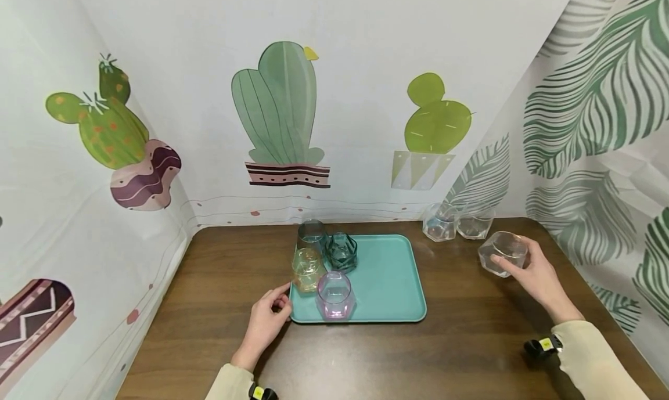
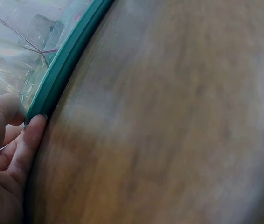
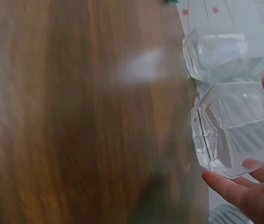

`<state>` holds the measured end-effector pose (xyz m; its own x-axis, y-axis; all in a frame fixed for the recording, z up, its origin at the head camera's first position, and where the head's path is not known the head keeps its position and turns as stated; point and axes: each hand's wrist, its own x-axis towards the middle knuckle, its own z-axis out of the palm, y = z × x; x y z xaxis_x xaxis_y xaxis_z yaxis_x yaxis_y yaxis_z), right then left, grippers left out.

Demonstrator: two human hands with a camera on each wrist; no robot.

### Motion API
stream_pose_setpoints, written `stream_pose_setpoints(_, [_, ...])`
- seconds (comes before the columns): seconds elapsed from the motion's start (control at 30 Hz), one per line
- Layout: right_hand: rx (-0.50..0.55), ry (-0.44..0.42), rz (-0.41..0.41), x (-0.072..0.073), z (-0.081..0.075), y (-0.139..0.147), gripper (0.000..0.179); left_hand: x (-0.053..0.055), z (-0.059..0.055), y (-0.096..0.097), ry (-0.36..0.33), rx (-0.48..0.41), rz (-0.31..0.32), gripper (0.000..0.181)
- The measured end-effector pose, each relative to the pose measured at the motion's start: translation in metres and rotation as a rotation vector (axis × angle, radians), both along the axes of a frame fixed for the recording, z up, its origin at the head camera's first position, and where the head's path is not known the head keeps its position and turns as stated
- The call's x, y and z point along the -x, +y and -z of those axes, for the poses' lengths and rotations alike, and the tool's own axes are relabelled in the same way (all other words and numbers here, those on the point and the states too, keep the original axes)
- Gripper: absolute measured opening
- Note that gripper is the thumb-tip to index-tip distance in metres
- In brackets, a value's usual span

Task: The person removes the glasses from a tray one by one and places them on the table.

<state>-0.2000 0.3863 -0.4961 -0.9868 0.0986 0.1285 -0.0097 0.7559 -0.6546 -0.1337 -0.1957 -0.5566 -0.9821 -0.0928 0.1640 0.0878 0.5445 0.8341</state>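
Note:
My left hand (image 1: 268,321) is at the left front edge of a turquoise tray (image 1: 389,278), its thumb and fingers pinching the rim in the left wrist view. On the tray's left half stand a pink glass (image 1: 335,302), a yellowish glass (image 1: 307,275), a dark green faceted glass (image 1: 342,253) and a blue-grey glass (image 1: 312,231). Off to the right, my right hand (image 1: 535,275) holds a clear faceted glass (image 1: 491,259) between thumb and fingers. The right wrist view shows this clear glass (image 3: 225,130) too; whether its base touches the table I cannot tell.
Two more clear glasses (image 1: 440,224) stand side by side at the table's back right, near the wall. A cloth printed with cacti and leaves (image 1: 366,127) hangs behind and beside the brown wooden table (image 1: 397,359).

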Motion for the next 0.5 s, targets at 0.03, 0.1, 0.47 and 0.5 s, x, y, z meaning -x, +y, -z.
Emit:
stream_pose_setpoints(0.03, [-0.004,0.002,0.005,0.001,0.0,0.002,0.087,0.0,0.0,0.0,0.001,-0.002,0.004,0.042])
stream_pose_setpoints(0.1, [-0.01,0.004,0.011,0.003,0.0,0.007,0.088,0.0,0.0,0.0,0.0,-0.014,0.01,0.043])
stream_pose_setpoints(0.47, [0.013,-0.015,0.049,0.019,0.0,0.033,0.093,0.0,0.0,0.0,-0.009,-0.039,0.016,0.044])
stream_pose_setpoints(0.5, [0.016,-0.02,0.052,0.021,0.001,0.035,0.093,0.0,0.0,0.0,-0.008,-0.039,0.018,0.044])
